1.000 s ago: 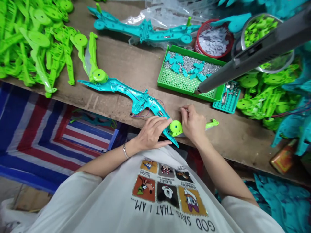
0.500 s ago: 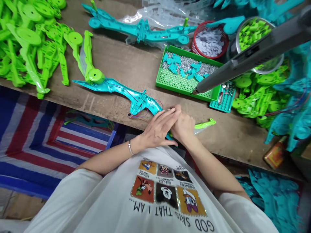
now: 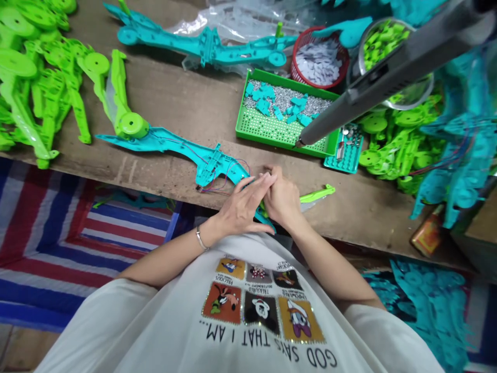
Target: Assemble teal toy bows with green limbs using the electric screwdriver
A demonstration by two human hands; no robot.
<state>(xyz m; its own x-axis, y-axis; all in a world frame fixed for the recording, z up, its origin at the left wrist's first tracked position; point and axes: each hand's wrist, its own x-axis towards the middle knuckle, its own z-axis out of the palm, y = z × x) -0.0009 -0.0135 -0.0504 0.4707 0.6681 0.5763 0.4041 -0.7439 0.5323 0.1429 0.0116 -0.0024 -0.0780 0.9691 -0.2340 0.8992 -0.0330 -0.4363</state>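
Observation:
A turquoise plastic toy bow half (image 3: 182,147) lies on the bench with thin red and blue wires along it. A lime-green limb with a round hub (image 3: 132,125) sits on its left part. Over the bow's right end my left hand (image 3: 243,206) rests, its fingers stretched out and the thumb apart. Curled into a fist, my right hand (image 3: 282,198) presses against the left fingertips above that same end. Whatever its fingers enclose is hidden. Another green limb (image 3: 316,194) sticks out to the right from beneath the right hand.
A green basket (image 3: 287,143) holds screws and turquoise pieces. A grey power screwdriver (image 3: 373,83) hangs over it. Behind are a red basket (image 3: 298,76) of white pieces and another turquoise bow half (image 3: 174,44). Green limbs (image 3: 42,77) are heaped at left.
The whole view has shifted, so the bench things appear a little farther left. Both hands keep nearly the same pose on the bow's right end.

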